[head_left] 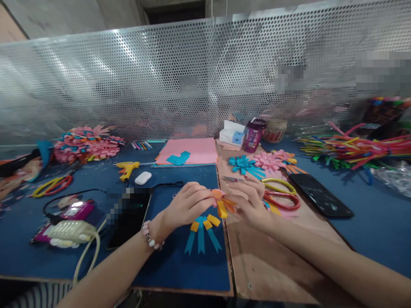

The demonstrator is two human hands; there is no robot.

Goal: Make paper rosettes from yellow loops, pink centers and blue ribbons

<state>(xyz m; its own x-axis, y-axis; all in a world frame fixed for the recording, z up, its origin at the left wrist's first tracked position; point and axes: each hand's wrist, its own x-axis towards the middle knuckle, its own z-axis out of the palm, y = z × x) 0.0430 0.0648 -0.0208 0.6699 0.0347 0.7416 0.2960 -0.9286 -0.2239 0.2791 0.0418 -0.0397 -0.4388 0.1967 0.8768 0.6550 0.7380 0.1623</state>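
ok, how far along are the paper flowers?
Looks done: blue flower and pink flower, lying beyond the right hand. In hand: orange-yellow paper piece, pinched by both it and the left hand. Probably left: blue strips with few yellow loops; blue cutout, unused.

We look from one head-worn camera, facing forward and down over the counter. Our left hand and right hand are close, the perforated metal screen farther off

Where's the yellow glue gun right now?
Head view, left of center: the yellow glue gun lies on the blue tabletop, just left of the pink paper stack, with the white earbud case beside it.
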